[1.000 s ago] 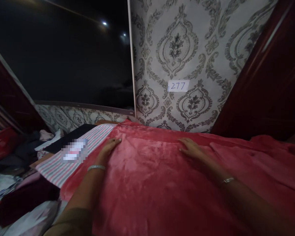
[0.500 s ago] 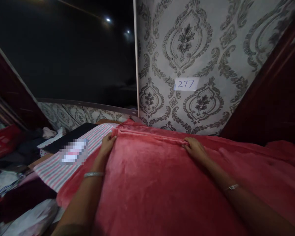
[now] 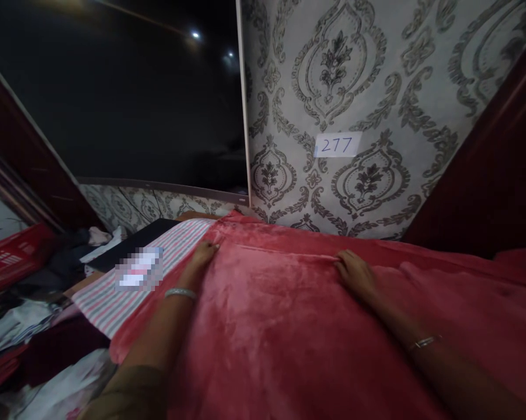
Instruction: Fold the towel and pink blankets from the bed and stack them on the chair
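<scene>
A plush red blanket (image 3: 271,315) spreads over the surface before me, with a folded edge running across it between my hands. My left hand (image 3: 204,255) is closed at the left end of that edge, close to a striped cloth (image 3: 100,297). At the right end, my right hand (image 3: 354,271) has its fingers curled down on the same edge, gripping the fabric. The fold lies low against the red layer underneath. The fingertips of both hands are partly hidden.
A large dark TV screen (image 3: 157,105) hangs at the back left. Patterned wallpaper bears a paper label (image 3: 338,144) reading 277. Loose clothes and a white plastic bag (image 3: 65,385) lie at the lower left, with a red box (image 3: 15,256) behind. Dark red panels stand at both sides.
The blanket's folded edge has come down and lies flatter. Both hands have lowered slightly with it, and both appear a little further right in the picture. The view has shifted slightly.
</scene>
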The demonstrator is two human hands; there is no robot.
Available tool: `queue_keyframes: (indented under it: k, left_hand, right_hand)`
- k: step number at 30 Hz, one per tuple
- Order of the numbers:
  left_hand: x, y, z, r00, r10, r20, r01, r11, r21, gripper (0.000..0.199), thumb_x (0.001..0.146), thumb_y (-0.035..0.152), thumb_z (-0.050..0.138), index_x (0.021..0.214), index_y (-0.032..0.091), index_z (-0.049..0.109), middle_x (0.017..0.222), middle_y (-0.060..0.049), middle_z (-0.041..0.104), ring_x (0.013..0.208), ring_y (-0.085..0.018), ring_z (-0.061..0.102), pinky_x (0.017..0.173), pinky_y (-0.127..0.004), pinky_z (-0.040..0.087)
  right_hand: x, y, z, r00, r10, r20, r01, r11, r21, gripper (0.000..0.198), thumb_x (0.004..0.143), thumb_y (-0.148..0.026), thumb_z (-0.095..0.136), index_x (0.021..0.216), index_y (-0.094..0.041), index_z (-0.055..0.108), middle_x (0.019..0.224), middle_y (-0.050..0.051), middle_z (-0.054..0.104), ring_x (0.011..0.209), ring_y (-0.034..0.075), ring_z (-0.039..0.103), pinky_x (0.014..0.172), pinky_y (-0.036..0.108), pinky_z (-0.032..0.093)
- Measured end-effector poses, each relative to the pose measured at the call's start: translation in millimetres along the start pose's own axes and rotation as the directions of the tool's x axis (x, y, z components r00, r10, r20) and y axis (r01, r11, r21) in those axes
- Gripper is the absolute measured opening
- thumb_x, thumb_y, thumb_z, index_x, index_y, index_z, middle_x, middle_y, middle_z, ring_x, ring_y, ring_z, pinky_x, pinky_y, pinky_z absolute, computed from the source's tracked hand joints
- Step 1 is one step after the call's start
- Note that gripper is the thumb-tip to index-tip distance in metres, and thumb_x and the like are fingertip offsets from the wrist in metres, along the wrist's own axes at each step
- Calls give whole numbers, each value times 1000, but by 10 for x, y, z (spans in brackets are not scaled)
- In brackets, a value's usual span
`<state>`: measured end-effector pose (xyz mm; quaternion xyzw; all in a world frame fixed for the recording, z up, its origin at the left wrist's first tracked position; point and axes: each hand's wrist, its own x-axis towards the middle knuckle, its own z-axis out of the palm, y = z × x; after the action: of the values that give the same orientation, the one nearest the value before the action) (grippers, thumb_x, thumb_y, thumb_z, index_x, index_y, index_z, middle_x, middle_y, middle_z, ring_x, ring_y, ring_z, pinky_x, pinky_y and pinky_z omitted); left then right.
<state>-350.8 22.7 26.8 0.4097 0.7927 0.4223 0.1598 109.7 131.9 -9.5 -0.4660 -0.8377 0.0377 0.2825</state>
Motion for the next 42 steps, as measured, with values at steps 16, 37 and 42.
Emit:
queue_keyframes:
  k: [16, 37, 42]
  left_hand:
    - [-114, -33, 270, 984, 68, -166, 4, 917, 399, 32, 88, 35, 55, 114, 17, 64, 103, -19, 73, 98, -33, 69, 78, -40, 49]
    - [247, 480, -99, 979, 145, -145, -15, 755, 656, 42, 101, 39, 34, 123, 13, 59, 111, -24, 71, 104, -36, 68, 81, -40, 47]
    - [363, 108, 205, 993, 76, -95, 1, 777, 629, 39, 99, 36, 39, 118, 12, 63, 111, -25, 71, 108, -36, 67, 87, -41, 48]
  right_hand:
    - [-28, -72, 169, 980, 162, 119, -128, 959, -254, 31, 96, -40, 45, 92, -17, 65, 97, 15, 68, 97, 29, 62, 81, 38, 45]
    - [739, -371, 26, 955, 223, 198, -177, 958, -226, 32, 100, -41, 43, 114, -18, 62, 110, 14, 71, 101, 26, 67, 75, 31, 43]
    - [592, -165, 406, 941, 263, 214, -224, 956, -189, 39, 102, -45, 38, 112, -18, 63, 108, 14, 72, 100, 26, 68, 76, 33, 45]
